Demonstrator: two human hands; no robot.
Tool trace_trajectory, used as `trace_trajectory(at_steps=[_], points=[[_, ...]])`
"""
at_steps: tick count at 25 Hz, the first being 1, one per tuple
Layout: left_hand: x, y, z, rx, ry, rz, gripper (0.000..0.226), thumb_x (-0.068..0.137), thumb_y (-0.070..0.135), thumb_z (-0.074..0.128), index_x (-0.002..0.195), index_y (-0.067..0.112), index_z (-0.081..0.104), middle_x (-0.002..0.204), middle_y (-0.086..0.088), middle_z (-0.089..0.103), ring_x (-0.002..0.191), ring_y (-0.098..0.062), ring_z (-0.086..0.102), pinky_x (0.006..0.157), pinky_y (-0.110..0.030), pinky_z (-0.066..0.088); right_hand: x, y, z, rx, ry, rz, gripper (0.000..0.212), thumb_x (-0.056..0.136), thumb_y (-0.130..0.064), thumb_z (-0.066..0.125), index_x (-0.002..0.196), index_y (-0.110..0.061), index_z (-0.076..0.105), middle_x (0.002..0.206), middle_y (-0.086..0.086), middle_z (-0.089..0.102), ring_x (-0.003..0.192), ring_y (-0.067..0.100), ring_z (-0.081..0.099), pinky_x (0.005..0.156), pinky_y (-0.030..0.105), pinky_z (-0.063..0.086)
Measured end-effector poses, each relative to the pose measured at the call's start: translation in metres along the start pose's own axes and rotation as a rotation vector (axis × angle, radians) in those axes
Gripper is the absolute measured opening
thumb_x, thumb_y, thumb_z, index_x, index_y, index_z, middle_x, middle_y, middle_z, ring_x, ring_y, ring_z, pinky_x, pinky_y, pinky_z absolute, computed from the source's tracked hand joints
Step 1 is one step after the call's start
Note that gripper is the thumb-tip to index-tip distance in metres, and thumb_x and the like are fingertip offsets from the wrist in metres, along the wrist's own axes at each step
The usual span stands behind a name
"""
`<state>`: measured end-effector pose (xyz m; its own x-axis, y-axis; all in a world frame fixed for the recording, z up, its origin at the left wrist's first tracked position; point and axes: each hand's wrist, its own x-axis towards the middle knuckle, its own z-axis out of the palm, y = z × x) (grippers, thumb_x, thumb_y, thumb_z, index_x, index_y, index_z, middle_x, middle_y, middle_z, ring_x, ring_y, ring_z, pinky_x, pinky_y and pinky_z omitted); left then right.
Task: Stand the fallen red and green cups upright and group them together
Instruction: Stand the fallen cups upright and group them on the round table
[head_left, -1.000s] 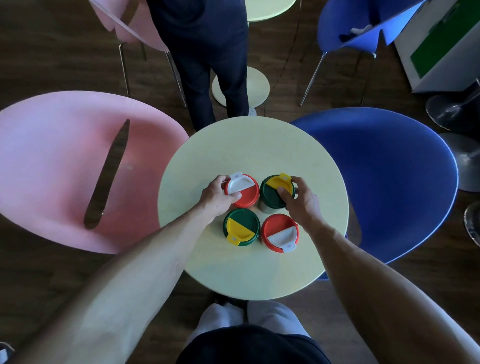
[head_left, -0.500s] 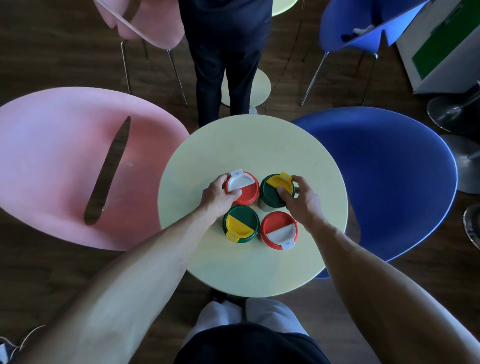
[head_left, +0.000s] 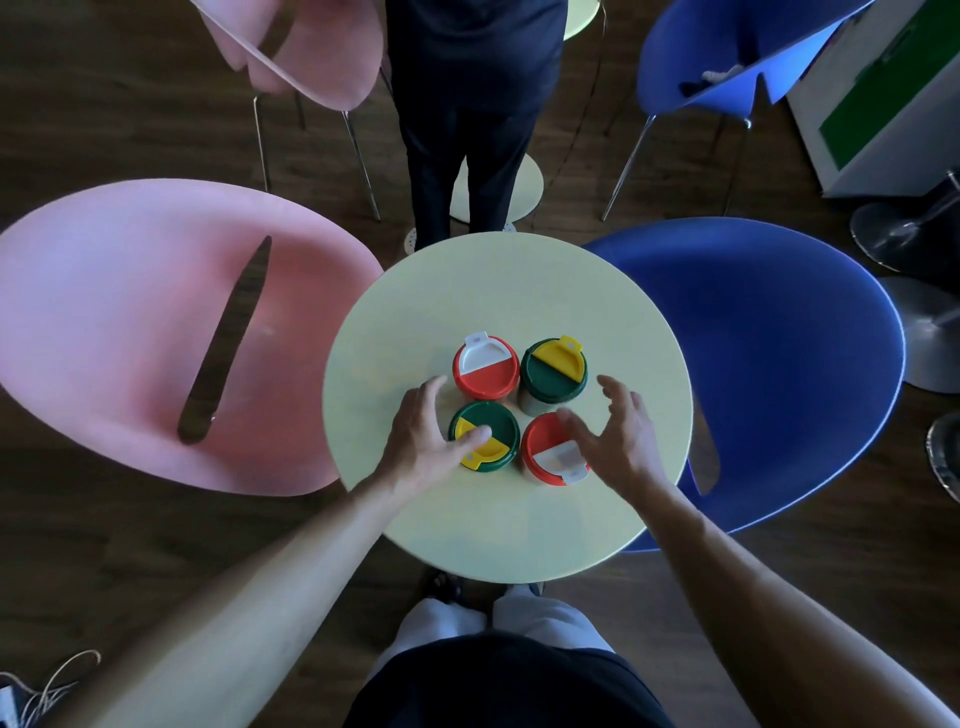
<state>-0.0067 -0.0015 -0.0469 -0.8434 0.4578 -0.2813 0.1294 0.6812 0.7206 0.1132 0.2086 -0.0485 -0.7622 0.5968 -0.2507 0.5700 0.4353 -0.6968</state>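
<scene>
Both hands have let go of the far pair of cups since a second ago and drawn back toward the body. Left hand (head_left: 421, 441) is slack, fingers loose, thumb lying over the near green cup (head_left: 484, 436), gripping nothing. Right hand (head_left: 615, 434) is spread, fingertips above the near red cup (head_left: 555, 449); contact is unclear through blur. Far red cup (head_left: 486, 367) sits just beyond the left fingertips, far green cup (head_left: 554, 369) beyond and inward of the right. All four stand lid-up, close-packed on the round table (head_left: 519, 291). Judged grouped; each hand is nearer its own side. Cup walls are mostly hidden under the lids.
</scene>
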Motion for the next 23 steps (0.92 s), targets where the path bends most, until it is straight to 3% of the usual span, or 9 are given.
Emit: trace_trajectory(at_steps=[3, 7, 13, 17, 23], points=[[-0.016, -0.002, 0.006, 0.091, -0.063, 0.095, 0.097, 0.068, 0.045, 0.08, 0.146, 0.016, 0.029, 0.144, -0.007, 0.037, 0.134, -0.019, 0.033, 0.102, -0.019, 0.023, -0.022, 0.001, 0.004, -0.147, -0.142, -0.079, 0.096, 0.07, -0.058, 0.074, 0.145, -0.018, 0.03, 0.144, 0.01, 0.035, 0.129, 0.028, 0.038, 0.1, 0.039, 0.038], [-0.018, 0.002, 0.016, 0.19, -0.127, 0.087, 0.108, 0.065, 0.045, 0.081, 0.149, 0.015, 0.02, 0.148, -0.007, 0.033, 0.137, -0.02, 0.029, 0.108, -0.029, 0.027, -0.029, 0.003, 0.011, -0.219, -0.212, -0.006, 0.117, 0.059, -0.062, 0.08, 0.148, -0.017, 0.02, 0.143, 0.013, 0.035, 0.127, 0.032, 0.04, 0.1, 0.044, 0.041], [-0.018, 0.003, 0.028, 0.144, -0.029, 0.002, 0.098, 0.069, 0.039, 0.081, 0.148, 0.017, 0.026, 0.148, -0.007, 0.036, 0.135, -0.023, 0.033, 0.107, -0.033, 0.03, -0.032, 0.005, 0.017, -0.145, -0.134, -0.001, 0.096, 0.064, -0.046, 0.084, 0.14, -0.016, 0.034, 0.126, 0.011, 0.054, 0.108, 0.025, 0.052, 0.088, 0.039, 0.049], [-0.02, -0.001, 0.029, 0.098, 0.026, -0.016, 0.095, 0.065, 0.04, 0.083, 0.143, 0.017, 0.034, 0.141, -0.005, 0.045, 0.129, -0.023, 0.04, 0.105, -0.035, 0.036, -0.028, 0.006, 0.014, -0.128, -0.13, -0.054, 0.093, 0.062, -0.043, 0.085, 0.138, -0.017, 0.038, 0.125, 0.009, 0.057, 0.107, 0.025, 0.053, 0.082, 0.03, 0.044], [-0.018, -0.002, 0.03, 0.07, 0.054, -0.011, 0.093, 0.06, 0.042, 0.085, 0.137, 0.017, 0.04, 0.135, -0.003, 0.05, 0.124, -0.022, 0.044, 0.102, -0.038, 0.04, -0.019, 0.006, 0.015, -0.11, -0.131, -0.058, 0.092, 0.061, -0.044, 0.085, 0.137, -0.018, 0.04, 0.124, 0.008, 0.058, 0.107, 0.024, 0.054, 0.084, 0.032, 0.045]])
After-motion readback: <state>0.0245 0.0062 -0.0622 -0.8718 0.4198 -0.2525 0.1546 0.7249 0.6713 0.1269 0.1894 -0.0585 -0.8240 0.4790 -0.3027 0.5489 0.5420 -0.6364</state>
